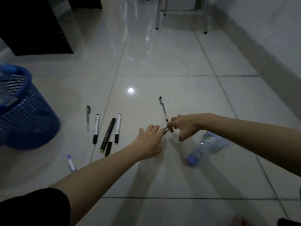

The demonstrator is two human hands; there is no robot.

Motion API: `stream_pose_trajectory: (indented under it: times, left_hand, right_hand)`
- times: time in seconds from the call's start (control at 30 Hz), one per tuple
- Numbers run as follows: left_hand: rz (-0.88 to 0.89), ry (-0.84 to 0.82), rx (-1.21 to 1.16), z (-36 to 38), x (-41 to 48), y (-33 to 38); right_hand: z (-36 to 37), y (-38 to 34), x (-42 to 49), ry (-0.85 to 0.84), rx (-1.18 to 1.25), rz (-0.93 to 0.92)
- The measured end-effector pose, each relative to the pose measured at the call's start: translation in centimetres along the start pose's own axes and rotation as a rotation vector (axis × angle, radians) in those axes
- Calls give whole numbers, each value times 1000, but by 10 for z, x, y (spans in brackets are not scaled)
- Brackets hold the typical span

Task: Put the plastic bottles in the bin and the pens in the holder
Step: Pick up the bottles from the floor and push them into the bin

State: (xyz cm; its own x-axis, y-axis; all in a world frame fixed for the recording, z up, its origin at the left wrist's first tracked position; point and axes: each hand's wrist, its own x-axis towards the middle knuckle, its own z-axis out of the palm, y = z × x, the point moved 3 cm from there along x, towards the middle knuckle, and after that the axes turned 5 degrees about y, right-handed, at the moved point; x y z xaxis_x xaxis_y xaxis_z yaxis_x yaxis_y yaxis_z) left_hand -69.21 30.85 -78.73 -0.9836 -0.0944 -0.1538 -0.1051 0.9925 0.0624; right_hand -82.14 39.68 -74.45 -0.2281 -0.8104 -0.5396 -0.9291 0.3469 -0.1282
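Two bare hands are stretched out over a glossy tiled floor [162, 66] at the centre of the frame. The right hand [184, 126] is pinched shut on the lower end of a slim clear pen [163, 110], whose dark cap points toward the top of the frame. The left hand [150, 142] is spread, its fingertips [162, 131] touching the same pen end; whether its grip is closed on anything cannot be told. A crushed clear plastic bottle [206, 147] with a blue cap is seen lying on its side at lower right, under the right forearm. Left of centre, another clear pen [88, 118], two white markers [96, 128] [118, 128], a black marker [107, 133] with its loose cap [108, 148] and a small white-blue marker [71, 163] are laid on the floor. A blue mesh bin [29, 121] is seen at the left edge, with a bottle [6, 82] inside.
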Motion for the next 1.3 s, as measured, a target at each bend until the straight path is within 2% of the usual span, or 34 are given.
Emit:
stream_pose_trajectory:
  times: [0.13,0.2,0.27,0.37,0.5,0.63,0.77,0.87,0.97,1.17,1.3]
  left_hand:
    - [109,-10,138,16,0,15]
    - [171,-54,204,26,-2,17]
    - [223,-105,276,34,-4,16]
    - [229,-153,302,37,-4,14]
    - [227,-187,290,23,-2,18]
    - [208,-51,320,-25,1,0]
    - [162,51,443,-91,-15,-54]
    - [51,102,502,-132,-43,-105]
    - [-148,146,452,-154,-79,-154]
    - [-514,132,371,-145,-167,-231]
    - [-735,159,267,-142,-211,-264]
  right_hand:
    - [47,3,-31,-152,-241,-86]
    - [70,1,-40,-97,-415,-151]
    - [82,0,-41,36,-462,-173]
    - [83,2,-30,172,-421,-151]
    - [74,9,-15,120,-279,-68]
    - [38,7,1,68,-47,-49]
    - [-12,-23,14,208,123,-127]
    - [-50,-64,23,348,271,-199]
    - [-78,-104,33,438,452,-273]
    - [-119,-175,63,563,639,-367]
    - [-165,-225,74,801,798,-449]
